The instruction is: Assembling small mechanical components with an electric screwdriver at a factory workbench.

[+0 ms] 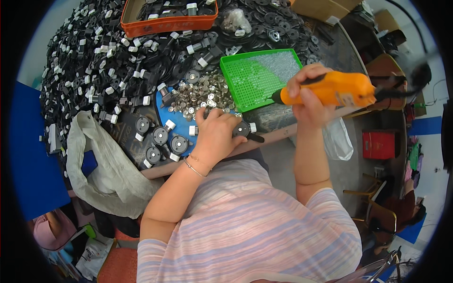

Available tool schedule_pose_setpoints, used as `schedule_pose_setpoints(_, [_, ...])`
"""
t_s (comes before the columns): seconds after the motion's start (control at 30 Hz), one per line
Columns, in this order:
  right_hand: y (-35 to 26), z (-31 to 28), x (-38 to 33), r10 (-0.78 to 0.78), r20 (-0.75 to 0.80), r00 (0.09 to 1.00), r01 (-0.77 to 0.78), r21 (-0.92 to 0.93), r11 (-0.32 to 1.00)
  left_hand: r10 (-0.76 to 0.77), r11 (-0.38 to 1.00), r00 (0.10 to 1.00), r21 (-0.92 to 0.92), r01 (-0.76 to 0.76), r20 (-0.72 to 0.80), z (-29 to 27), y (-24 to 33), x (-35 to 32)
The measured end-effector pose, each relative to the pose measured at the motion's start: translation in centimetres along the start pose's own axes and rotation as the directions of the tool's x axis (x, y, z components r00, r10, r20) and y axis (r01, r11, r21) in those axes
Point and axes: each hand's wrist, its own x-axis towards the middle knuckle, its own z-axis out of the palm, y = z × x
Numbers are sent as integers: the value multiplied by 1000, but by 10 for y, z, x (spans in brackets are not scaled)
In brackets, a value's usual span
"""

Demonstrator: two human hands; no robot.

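Note:
My left hand [217,133] rests at the front edge of the table, its thumb and forefinger curled around a black round plastic part [242,129] with a white end. Its other fingers reach to a heap of small shiny metal caps [207,93] on a blue mat [165,114]. In my right hand [309,96] is an orange electric screwdriver [337,88], held sideways with its dark tip pointing left. That tip is over the near right side of a green perforated tray [230,85], which holds many tiny silvery pieces, probably screws.
Black parts with white ends [108,70] pile high across the left and back. Several round assemblies [160,135] lie left of my left hand. An orange-red tin [170,26] sits on the pile. A pale cloth bag [101,170] hangs at the left edge; a dark cable [401,93] trails from the screwdriver.

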Motion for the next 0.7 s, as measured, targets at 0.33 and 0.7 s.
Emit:
schedule_pose_setpoints(0.33, [26, -18, -5, 46, -104, 994, -53, -61, 997, -16, 999, 996, 37, 20, -85, 5, 7, 2])
schedule_pose_setpoints(0.7, [25, -16, -5, 90, -87, 992, -98, -86, 991, 20, 1000, 995, 26, -17, -96, 2, 5, -1])
